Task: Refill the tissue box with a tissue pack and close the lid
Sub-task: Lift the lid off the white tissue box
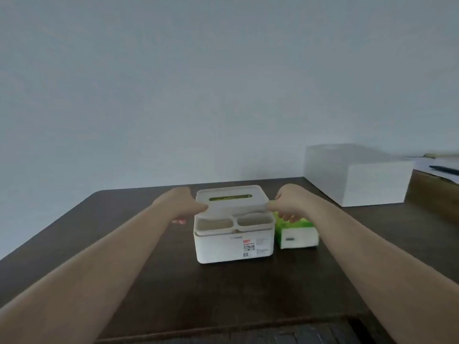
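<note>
A white plastic tissue box (233, 247) with a labelled front stands mid-table. It has small open compartments along its near top edge. Its white lid (231, 198) has a slot that shows green, and its near edge is tilted up. My left hand (185, 206) pinches the lid's left edge. At the lid's right edge, my right hand (289, 203) grips it the same way. A green and white tissue pack (296, 234) lies on the table touching the box's right side, partly behind my right hand.
The dark brown table (223, 294) ends in a front edge near the bottom of the view. A large white box (355, 173) stands at the back right. Papers and a black pen (444, 170) lie on a surface at the far right. A pale wall rises behind.
</note>
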`<action>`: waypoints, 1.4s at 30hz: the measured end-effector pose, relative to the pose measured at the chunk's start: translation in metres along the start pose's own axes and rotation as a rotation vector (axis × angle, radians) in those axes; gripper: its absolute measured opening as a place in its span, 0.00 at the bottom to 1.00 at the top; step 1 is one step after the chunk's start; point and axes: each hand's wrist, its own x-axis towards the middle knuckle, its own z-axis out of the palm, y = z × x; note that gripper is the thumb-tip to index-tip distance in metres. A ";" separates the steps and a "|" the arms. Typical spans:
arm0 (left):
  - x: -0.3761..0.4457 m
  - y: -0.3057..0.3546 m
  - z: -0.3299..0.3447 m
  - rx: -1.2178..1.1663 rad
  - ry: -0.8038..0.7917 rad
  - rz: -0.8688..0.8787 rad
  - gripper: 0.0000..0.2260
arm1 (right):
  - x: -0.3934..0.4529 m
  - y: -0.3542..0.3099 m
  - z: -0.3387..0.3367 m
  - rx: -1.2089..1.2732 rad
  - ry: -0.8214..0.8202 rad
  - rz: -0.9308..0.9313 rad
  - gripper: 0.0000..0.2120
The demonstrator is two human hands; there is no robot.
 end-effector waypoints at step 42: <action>0.023 -0.146 -0.024 -0.088 0.374 -0.156 0.17 | 0.021 -0.130 0.096 0.010 0.168 -0.244 0.15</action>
